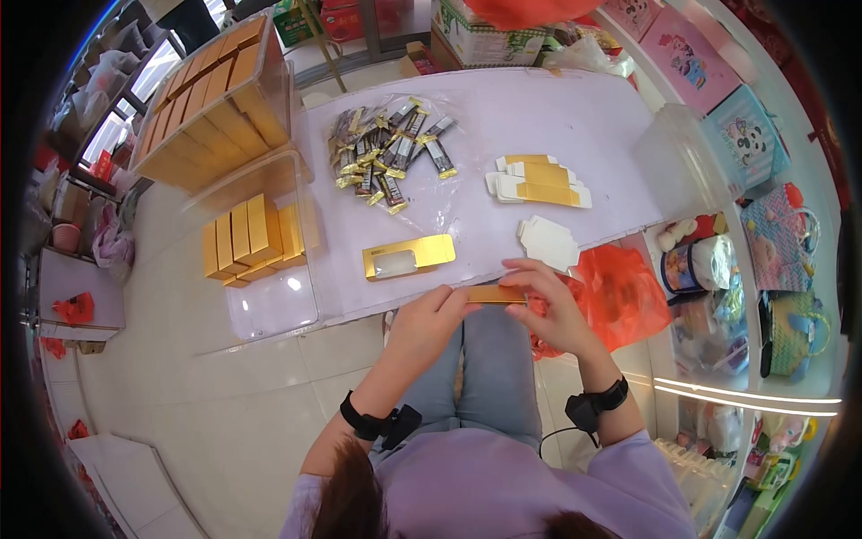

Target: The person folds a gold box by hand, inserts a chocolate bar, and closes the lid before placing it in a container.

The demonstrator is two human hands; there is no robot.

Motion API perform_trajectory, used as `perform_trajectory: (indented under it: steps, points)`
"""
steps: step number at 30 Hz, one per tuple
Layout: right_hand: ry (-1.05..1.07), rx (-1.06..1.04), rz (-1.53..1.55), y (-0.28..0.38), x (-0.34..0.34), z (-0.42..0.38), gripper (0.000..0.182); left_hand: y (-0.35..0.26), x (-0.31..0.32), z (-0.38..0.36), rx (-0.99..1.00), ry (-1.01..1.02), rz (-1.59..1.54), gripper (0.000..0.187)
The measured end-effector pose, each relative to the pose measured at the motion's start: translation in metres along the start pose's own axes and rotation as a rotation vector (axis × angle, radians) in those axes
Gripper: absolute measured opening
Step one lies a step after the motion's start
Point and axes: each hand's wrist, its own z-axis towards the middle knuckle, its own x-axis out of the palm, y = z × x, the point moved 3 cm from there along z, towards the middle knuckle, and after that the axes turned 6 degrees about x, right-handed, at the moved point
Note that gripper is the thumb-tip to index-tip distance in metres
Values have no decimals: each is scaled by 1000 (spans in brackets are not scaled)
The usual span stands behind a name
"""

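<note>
My left hand [433, 314] and my right hand [549, 310] hold a narrow gold box [496, 295] between them, one at each end, over my lap at the table's front edge. Just beyond it lies a gold box with a clear window [429, 253]. Flat gold and white cartons [543, 182] are stacked at the right, with white card pieces [548, 242] nearer to me. Small black and gold wrapped bars [391, 148] lie heaped on clear plastic at the table's middle back.
At the left, a clear bin [215, 135] is full of gold boxes, and an open clear tray [272, 310] holds several more. A red plastic bag [624, 301] hangs beside the front right edge. Shelves with bags [779, 234] stand at the right.
</note>
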Motion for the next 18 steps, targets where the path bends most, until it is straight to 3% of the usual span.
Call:
perform_trajectory:
  steps: [4,7,9,12,16,18]
  points:
    - [114,80,116,-8,12,5,46,11,-2,-12,-66,-4,-2,41]
    - [78,163,15,-22,13,10,48,34,-6,-19,-158,-39,-51,51]
    - [-84,256,-103,-48,11,12,52,55,-13,-21,-72,-121,164,63]
    - [-140,238,-115,-65,18,19,54,76,-10,-27,-177,23,334,67]
    - [-191,158,-207,-64,31,34,49,97,2,-39,-142,73,389,69]
    - [-171,140,-223,-59,36,41,49,100,3,-44,-122,67,303,61]
